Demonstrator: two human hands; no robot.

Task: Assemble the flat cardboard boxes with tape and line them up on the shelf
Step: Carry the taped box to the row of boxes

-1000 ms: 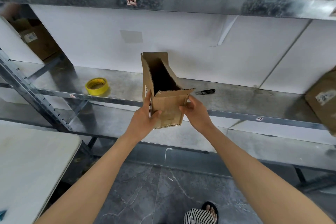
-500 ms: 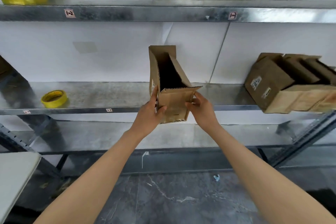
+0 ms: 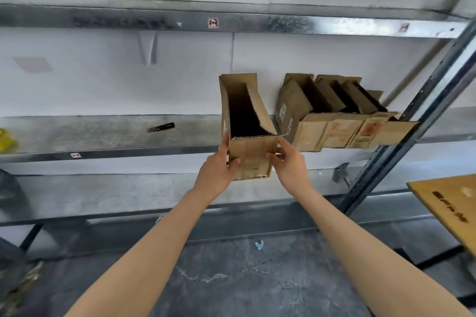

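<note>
Metal shelf (image 3: pixel 108 134) w/ boxes (image 3: pixel 332 121); L hand (image 3: pixel 217 171), R hand (image 3: pixel 289 166) both grip open box (image 3: pixel 251 134).

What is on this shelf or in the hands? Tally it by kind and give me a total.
Cardboard boxes: 4, namely 1 held box between the left hand and right hand, and seemingly 3 overlapping in the row of boxes on the shelf.
Yellow tape roll: 1, cut off at the picture's edge.
Black tool: 1.
Total: 6.
</note>
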